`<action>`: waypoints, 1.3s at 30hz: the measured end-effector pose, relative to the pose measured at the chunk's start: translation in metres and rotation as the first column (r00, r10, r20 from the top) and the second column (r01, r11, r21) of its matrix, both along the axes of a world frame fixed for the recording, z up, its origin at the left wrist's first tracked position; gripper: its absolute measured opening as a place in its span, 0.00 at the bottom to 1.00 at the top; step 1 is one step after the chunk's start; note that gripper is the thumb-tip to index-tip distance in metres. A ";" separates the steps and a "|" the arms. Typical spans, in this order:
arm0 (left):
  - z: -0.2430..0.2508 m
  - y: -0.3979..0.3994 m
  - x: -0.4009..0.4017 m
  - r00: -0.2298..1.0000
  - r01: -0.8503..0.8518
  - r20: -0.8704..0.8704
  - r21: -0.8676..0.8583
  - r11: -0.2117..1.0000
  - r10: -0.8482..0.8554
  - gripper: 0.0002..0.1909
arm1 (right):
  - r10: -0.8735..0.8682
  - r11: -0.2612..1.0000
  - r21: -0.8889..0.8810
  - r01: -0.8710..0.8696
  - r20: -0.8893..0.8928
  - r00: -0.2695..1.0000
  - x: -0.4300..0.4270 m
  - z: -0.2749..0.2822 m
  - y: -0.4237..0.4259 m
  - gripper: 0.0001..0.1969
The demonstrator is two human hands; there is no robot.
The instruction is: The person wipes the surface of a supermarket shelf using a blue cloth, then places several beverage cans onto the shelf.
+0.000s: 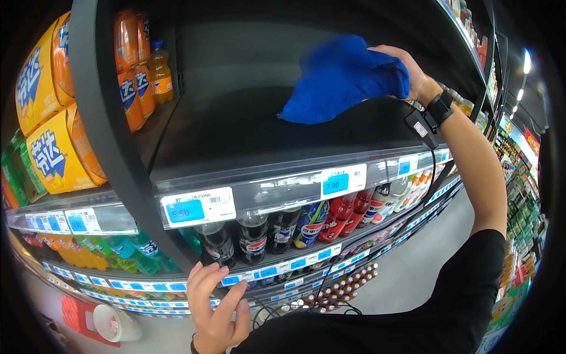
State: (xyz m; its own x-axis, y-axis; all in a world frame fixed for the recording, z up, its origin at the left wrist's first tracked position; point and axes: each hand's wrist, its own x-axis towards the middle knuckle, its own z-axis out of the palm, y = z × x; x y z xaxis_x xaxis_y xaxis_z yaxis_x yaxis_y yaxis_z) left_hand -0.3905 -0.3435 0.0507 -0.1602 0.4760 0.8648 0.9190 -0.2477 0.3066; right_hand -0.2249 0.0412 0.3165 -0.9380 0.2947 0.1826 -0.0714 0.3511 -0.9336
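Observation:
A blue cloth (pixel 342 82) hangs from my right hand (pixel 409 73), which grips it by its right end. The cloth is spread above a black shelf board (pixel 247 141), and whether it touches the surface is hard to tell. My left hand (pixel 216 305) is lower down, fingers apart and holding nothing. Its fingertips are near the price-tag strip (pixel 261 272) of the shelf below; contact cannot be made out. Dark cola bottles (pixel 253 239) stand just beyond those fingers. A clear label rail with price tags (pixel 287 188) runs along the black shelf's front.
A dark upright post (pixel 112 124) divides the shelving. To its left are yellow multipacks of orange soda (pixel 57 155). On the floor are a white bucket (pixel 115 323), a red crate (pixel 77 316) and several capped bottles (pixel 340 287). A black cable (pixel 433 172) trails from my right wrist.

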 end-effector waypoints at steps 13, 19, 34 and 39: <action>0.003 0.013 0.002 1.000 -0.006 -0.021 0.005 1.000 0.006 0.15 | 0.353 0.525 0.844 -0.114 -0.094 0.931 -0.016 0.001 0.041 0.26; 0.002 0.016 -0.003 1.000 -0.003 -0.022 -0.012 1.000 0.003 0.15 | -0.282 0.609 0.783 -0.128 0.365 0.888 -0.057 -0.007 0.010 0.19; -0.002 0.012 -0.017 1.000 0.002 -0.003 -0.010 1.000 -0.002 0.14 | -0.384 0.567 0.788 -0.240 0.511 0.769 -0.065 -0.003 0.001 0.18; -0.002 0.014 -0.025 1.000 0.019 0.004 0.002 1.000 -0.019 0.13 | -0.484 0.508 0.845 -0.165 0.439 0.757 -0.064 -0.012 -0.005 0.20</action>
State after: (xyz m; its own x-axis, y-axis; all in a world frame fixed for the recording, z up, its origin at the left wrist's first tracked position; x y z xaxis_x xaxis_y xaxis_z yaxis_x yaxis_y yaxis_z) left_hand -0.4153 -0.3294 0.0486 -0.1542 0.4771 0.8652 0.9129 -0.2661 0.3095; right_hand -0.2893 0.0358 0.3048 -0.8742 0.4736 -0.1071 0.4781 0.8781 -0.0190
